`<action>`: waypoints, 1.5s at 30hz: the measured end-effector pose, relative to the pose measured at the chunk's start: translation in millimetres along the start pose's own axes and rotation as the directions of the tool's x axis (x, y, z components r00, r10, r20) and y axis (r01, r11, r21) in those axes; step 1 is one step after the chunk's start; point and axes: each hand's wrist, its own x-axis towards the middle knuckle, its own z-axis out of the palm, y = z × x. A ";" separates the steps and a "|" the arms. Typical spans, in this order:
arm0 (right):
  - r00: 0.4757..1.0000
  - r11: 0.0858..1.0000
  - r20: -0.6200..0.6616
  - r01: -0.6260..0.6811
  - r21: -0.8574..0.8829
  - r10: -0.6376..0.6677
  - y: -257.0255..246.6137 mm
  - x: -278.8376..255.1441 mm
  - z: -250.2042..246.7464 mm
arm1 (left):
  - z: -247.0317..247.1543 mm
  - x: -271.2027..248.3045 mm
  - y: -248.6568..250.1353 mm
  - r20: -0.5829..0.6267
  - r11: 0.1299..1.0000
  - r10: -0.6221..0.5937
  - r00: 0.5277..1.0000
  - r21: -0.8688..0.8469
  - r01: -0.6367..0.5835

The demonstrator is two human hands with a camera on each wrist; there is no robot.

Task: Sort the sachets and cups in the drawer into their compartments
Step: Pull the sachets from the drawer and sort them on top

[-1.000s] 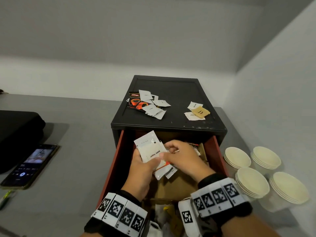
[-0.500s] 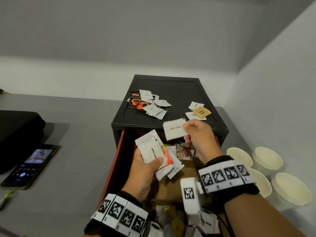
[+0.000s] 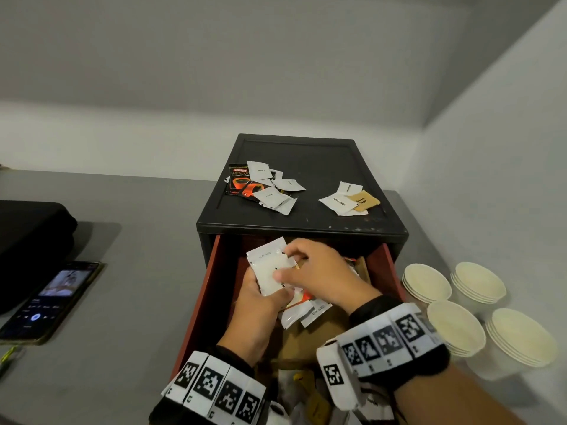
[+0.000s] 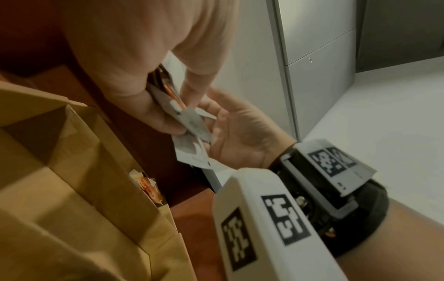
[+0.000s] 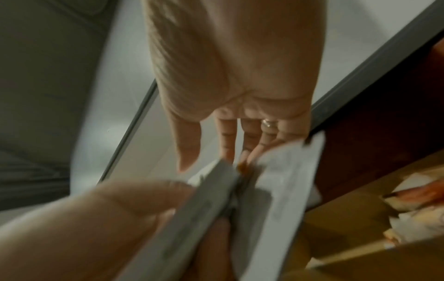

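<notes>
Over the open red drawer (image 3: 208,289), my left hand (image 3: 267,289) grips a fanned stack of sachets (image 3: 270,271), mostly white with one orange. My right hand (image 3: 285,263) reaches onto the stack from the right. Its thumb lies on the front white sachet and its fingers go over the top edge, pinching it. The wrist views show the same stack (image 4: 192,125) (image 5: 283,180) between both hands, blurred. Brown cardboard dividers (image 4: 72,152) fill the drawer below, with a few sachets (image 5: 420,192) lying in them. Four stacks of paper cups (image 3: 426,282) stand on the counter to the right.
The black cabinet top (image 3: 306,154) carries two piles of sachets: coffee and white ones at the left (image 3: 267,188), white and brown sugar at the right (image 3: 346,199). A phone (image 3: 52,299) and a black case (image 3: 27,240) lie on the grey counter to the left. A wall runs close on the right.
My right hand lifted a white sachet from the stack to the right pile on the cabinet top, left it there and came back to the stack. The left hand stayed.
</notes>
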 end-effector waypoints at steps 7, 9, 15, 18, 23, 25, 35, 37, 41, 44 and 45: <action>0.997 1.000 -0.076 0.022 -0.008 -0.023 0.5 8.5 -2.5 | -0.1 -0.1 4.0 -0.031 0.997 -0.003 1.000 -0.074 0.001; 0.994 0.992 -0.107 0.002 0.129 0.012 1.6 7.8 -11.4 | 0.3 0.1 4.3 -0.038 0.997 -0.013 0.999 -0.080 0.010; 0.893 0.777 -0.310 -0.068 0.626 0.327 13.1 23.0 -46.4 | 1.5 1.6 2.8 -0.062 0.997 -0.032 0.998 -0.070 0.028; 0.861 0.563 -0.269 -0.024 0.826 0.432 24.1 33.0 -61.8 | 1.9 0.5 3.9 -0.064 0.998 -0.046 0.997 -0.042 0.043; 0.848 0.897 -0.412 -0.151 0.415 0.333 23.9 31.1 -48.7 | 0.6 -0.3 3.1 -0.051 0.999 -0.047 0.998 0.016 0.048; 0.906 0.965 -0.380 -0.095 0.244 0.185 11.7 20.5 -35.2 | 0.2 0.0 1.7 -0.030 0.999 -0.043 0.999 0.027 0.043; 0.993 0.994 -0.053 0.103 -0.038 -0.105 1.6 9.7 6.1 | 0.8 -4.5 4.3 0.050 0.998 -0.026 0.998 0.061 0.023; 0.987 0.990 -0.162 0.006 0.141 0.018 10.0 11.2 0.4 | 0.7 -3.3 4.4 0.014 0.997 -0.054 0.998 0.049 0.053; 0.901 0.803 -0.200 -0.221 0.554 0.386 38.5 4.4 -10.0 | 0.5 -2.1 4.9 -0.054 0.995 -0.093 0.994 0.032 0.095; 0.821 0.630 -0.126 -0.318 0.708 0.557 62.3 0.0 -6.5 | 1.3 -1.9 5.8 -0.069 0.993 -0.106 0.992 0.036 0.108; 0.794 0.585 -0.123 -0.324 0.743 0.596 69.1 1.2 -4.8 | 1.9 -1.9 5.9 -0.068 0.993 -0.108 0.992 0.041 0.111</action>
